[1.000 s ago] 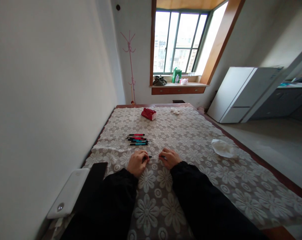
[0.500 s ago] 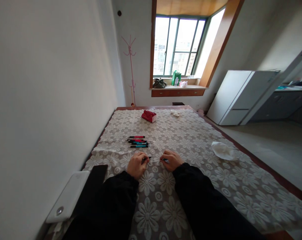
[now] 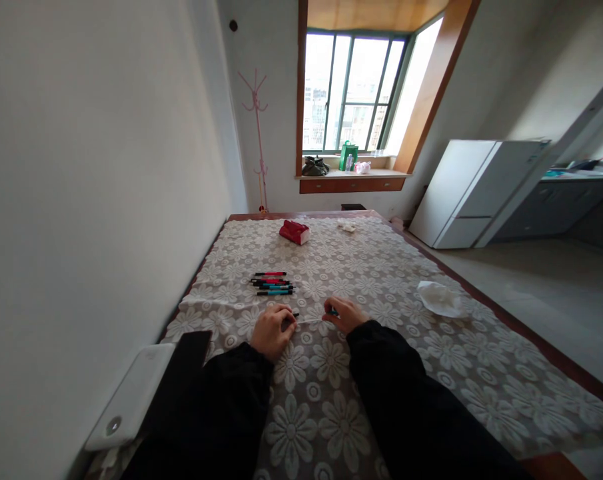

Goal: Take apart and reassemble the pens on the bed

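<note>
My left hand [image 3: 273, 332] is closed in a pinch over the tablecloth, with a small dark pen part [image 3: 296, 315] sticking out past the fingertips. Opposite it, my right hand [image 3: 346, 315] is closed around a teal and dark pen part [image 3: 334, 311], mostly hidden by the fingers. A thin pale rod, like a pen refill [image 3: 311, 321], spans the gap between the two hands. Just beyond my left hand lies a row of several pens [image 3: 272, 284], some red and black, others teal and black.
A floral tablecloth [image 3: 341, 427] covers the table. Farther back sit a red tissue pack [image 3: 294, 232] and a small crumpled white piece [image 3: 347, 227]. White tissue [image 3: 440, 299] lies to the right. By the left wall are a white power bank [image 3: 131, 397] and a dark flat object [image 3: 197, 347].
My right hand has moved slightly up and away from my left, widening the gap; more of the pale rod shows between them. The camera view has shifted a little.
</note>
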A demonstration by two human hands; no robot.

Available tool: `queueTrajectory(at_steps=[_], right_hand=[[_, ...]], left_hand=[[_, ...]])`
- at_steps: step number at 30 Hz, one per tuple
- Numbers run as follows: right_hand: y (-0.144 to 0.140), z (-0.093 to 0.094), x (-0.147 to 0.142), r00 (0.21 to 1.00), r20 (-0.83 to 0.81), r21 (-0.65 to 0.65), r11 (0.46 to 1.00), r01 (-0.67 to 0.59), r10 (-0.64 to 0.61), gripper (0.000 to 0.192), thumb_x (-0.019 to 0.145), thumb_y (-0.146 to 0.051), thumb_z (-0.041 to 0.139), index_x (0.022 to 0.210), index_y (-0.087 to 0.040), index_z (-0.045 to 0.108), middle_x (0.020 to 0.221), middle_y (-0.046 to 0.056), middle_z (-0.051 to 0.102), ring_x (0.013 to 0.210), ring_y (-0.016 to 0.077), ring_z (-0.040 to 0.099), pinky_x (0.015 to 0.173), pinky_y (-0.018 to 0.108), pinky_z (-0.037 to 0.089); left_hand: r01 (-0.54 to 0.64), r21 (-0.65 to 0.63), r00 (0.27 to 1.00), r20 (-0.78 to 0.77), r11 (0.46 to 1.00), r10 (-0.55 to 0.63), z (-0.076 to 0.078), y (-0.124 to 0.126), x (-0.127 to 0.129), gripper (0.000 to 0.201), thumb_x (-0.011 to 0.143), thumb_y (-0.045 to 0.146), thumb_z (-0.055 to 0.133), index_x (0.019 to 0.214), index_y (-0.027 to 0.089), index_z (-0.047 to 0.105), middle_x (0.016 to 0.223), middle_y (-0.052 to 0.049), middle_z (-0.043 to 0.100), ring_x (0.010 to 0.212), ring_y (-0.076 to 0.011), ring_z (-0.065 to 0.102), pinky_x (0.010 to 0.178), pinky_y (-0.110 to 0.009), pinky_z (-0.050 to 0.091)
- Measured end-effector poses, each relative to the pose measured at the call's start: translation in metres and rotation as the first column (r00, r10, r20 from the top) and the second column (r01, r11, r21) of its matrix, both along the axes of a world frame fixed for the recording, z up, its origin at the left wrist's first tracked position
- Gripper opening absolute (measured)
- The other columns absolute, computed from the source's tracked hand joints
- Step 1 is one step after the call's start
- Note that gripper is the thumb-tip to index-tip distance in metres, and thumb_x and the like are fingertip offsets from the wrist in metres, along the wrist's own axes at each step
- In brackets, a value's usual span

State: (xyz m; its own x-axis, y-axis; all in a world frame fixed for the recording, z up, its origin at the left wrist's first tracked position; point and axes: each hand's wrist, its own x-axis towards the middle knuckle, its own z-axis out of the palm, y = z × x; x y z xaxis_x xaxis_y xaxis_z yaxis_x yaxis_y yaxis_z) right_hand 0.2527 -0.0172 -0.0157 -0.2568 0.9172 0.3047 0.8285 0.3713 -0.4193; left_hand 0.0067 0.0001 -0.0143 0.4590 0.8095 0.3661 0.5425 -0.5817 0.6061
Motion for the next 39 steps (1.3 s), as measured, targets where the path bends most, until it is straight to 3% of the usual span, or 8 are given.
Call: queueTrajectory(at_steps=[6,10,14,20,26,32,35,39], right_hand=[[-0.011,0.0,-0.026,0.966,0.119,0.052,0.97,-0.237,0.229,0.017,0.079,-0.008,0.056,0.091,-0.02,0.059,0.09,0.004,0.064,0.086,0.0176,0.057,0.079,0.028,0.04],[-0.016,0.005,-0.028,0.929,0.248,0.134,0.941,-0.312,0.273,0.027,0.081,-0.003,0.05,0.094,-0.023,0.063,0.091,0.003,0.067,0.092,0.0188,0.056,0.093,0.037,0.03],[-0.018,0.01,-0.028,0.928,0.245,0.167,0.931,-0.325,0.28,0.033,0.082,-0.001,0.048,0.095,-0.026,0.065,0.093,0.002,0.068,0.097,0.0185,0.055,0.099,0.041,0.021],[-0.016,0.013,-0.02,0.96,0.176,0.13,0.962,-0.241,0.217,0.023,0.083,-0.007,0.051,0.09,-0.024,0.065,0.09,0.001,0.069,0.093,0.0176,0.056,0.097,0.038,0.022],[-0.016,0.018,-0.008,0.979,0.144,0.076,0.984,-0.158,0.146,0.018,0.078,-0.009,0.054,0.088,-0.022,0.063,0.087,0.003,0.067,0.088,0.018,0.058,0.088,0.034,0.031],[-0.015,0.014,-0.013,0.967,0.078,0.065,0.967,-0.246,0.241,0.018,0.08,-0.012,0.055,0.094,-0.021,0.061,0.09,0.005,0.066,0.087,0.0199,0.058,0.08,0.032,0.041],[-0.017,0.008,-0.023,0.948,-0.036,0.08,0.946,-0.313,0.317,0.013,0.086,-0.016,0.053,0.096,-0.021,0.06,0.089,0.005,0.065,0.087,0.0185,0.058,0.08,0.03,0.044],[-0.02,0.004,-0.037,0.915,-0.282,0.12,0.957,-0.265,0.289,0.008,0.089,-0.021,0.052,0.097,-0.021,0.056,0.09,0.004,0.062,0.083,0.0157,0.058,0.078,0.029,0.048]], left_hand=[[0.007,-0.005,1.0,-0.015,1.0,-0.007,0.001,-0.001,0.0,0.006,0.079,0.023,0.063,0.079,0.022,0.068,0.101,-0.005,0.063,0.102,-0.0216,0.056,0.094,-0.038,0.043],[0.003,0.001,1.0,-0.021,1.0,-0.003,0.001,-0.001,0.0,0.006,0.078,0.023,0.063,0.081,0.023,0.068,0.101,-0.004,0.063,0.102,-0.0212,0.056,0.093,-0.037,0.043],[0.003,0.006,1.0,-0.013,1.0,-0.003,0.002,-0.002,0.001,0.008,0.078,0.02,0.062,0.082,0.023,0.068,0.102,-0.004,0.063,0.102,-0.021,0.056,0.093,-0.037,0.044],[0.035,0.026,0.999,-0.028,0.999,-0.034,0.006,-0.004,0.001,0.009,0.077,0.02,0.062,0.082,0.023,0.069,0.104,-0.005,0.064,0.102,-0.022,0.056,0.093,-0.039,0.044],[0.105,0.059,0.992,-0.075,0.993,-0.101,0.011,-0.008,0.003,0.012,0.076,0.02,0.064,0.084,0.026,0.071,0.11,-0.005,0.064,0.107,-0.0247,0.053,0.095,-0.042,0.043],[0.122,0.071,0.991,-0.057,0.99,-0.118,0.016,-0.012,0.003,0.024,0.074,0.018,0.065,0.096,0.026,0.068,0.114,-0.005,0.062,0.113,-0.0255,0.05,0.1,-0.043,0.039],[0.082,0.082,0.997,-0.006,0.993,-0.082,0.017,-0.012,0.004,0.028,0.072,0.017,0.066,0.1,0.025,0.066,0.114,-0.006,0.062,0.114,-0.0248,0.05,0.099,-0.041,0.04],[0.134,0.094,0.989,0.045,0.986,-0.139,0.016,-0.012,0.004,0.02,0.077,0.029,0.068,0.097,0.025,0.066,0.11,-0.006,0.064,0.11,-0.0238,0.053,0.098,-0.04,0.04]])
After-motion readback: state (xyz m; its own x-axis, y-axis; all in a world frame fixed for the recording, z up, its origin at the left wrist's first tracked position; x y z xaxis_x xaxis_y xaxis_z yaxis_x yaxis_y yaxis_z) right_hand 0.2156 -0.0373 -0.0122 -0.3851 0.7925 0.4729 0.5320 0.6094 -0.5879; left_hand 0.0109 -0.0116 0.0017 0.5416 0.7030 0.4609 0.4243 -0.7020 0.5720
